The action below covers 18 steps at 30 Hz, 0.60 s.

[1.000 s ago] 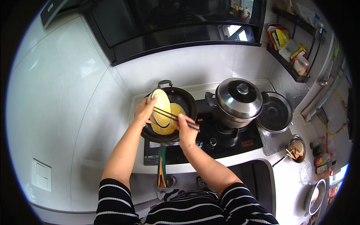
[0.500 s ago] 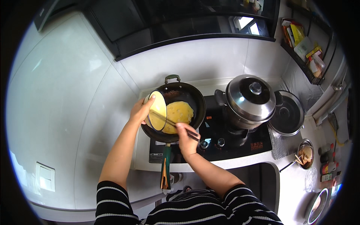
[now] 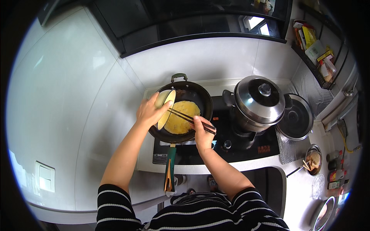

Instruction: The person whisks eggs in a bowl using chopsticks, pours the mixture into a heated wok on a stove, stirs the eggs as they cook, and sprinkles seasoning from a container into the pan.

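My left hand grips a bowl coated inside with yellow egg, tipped steeply on its side over the left part of a dark wok. In my right hand is a pair of dark chopsticks, their tips at the bowl's inner side. Below them a round yellow layer of egg lies on the bottom of the wok. The wok's green handle points toward me, and a small loop handle stands on its far rim. The bowl hides part of the egg layer's left edge.
Right of the wok, a lidded steel pot stands on the black cooktop. Beyond it is a dark round pan. A metal container with wooden utensils and several bottles line the right counter. A rack holds packets.
The bowl has tipped further onto its side and moved slightly right. My right hand has shifted right with the chopsticks. The egg layer looks wider and more visible.
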Each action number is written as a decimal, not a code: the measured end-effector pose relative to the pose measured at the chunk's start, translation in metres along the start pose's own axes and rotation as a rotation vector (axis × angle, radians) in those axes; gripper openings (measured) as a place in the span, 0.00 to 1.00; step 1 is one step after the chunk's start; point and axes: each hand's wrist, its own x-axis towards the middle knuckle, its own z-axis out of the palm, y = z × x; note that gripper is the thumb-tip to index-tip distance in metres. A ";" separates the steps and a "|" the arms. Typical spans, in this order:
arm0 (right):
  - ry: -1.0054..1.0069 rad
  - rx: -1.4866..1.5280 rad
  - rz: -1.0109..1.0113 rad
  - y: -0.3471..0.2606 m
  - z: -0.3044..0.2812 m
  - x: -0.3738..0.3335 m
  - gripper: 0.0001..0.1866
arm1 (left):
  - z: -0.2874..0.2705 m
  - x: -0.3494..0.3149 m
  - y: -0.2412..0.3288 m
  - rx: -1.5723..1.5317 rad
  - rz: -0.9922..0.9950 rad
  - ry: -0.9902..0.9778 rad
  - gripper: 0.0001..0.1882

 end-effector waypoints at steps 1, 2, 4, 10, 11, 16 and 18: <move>-0.091 -0.017 -0.029 -0.008 0.005 -0.002 0.10 | 0.001 0.000 0.000 -0.007 0.012 0.012 0.46; -0.147 0.026 0.065 -0.011 0.010 -0.005 0.10 | 0.001 0.000 0.000 -0.006 0.002 0.020 0.46; -0.087 -0.103 0.030 0.010 -0.005 0.009 0.09 | -0.002 -0.003 0.001 -0.005 -0.022 0.042 0.46; -0.150 -0.514 -0.174 -0.030 -0.020 0.038 0.14 | -0.007 -0.013 -0.004 -0.035 -0.035 0.068 0.44; -0.141 -0.485 -0.145 -0.033 -0.016 0.037 0.14 | -0.006 -0.016 -0.004 -0.032 -0.019 0.071 0.44; -0.147 -0.018 0.055 -0.028 0.018 0.011 0.13 | 0.005 -0.015 -0.005 -0.091 -0.045 0.081 0.43; -0.106 0.036 0.188 -0.014 0.021 -0.002 0.11 | 0.002 -0.011 -0.004 -0.152 -0.069 0.087 0.44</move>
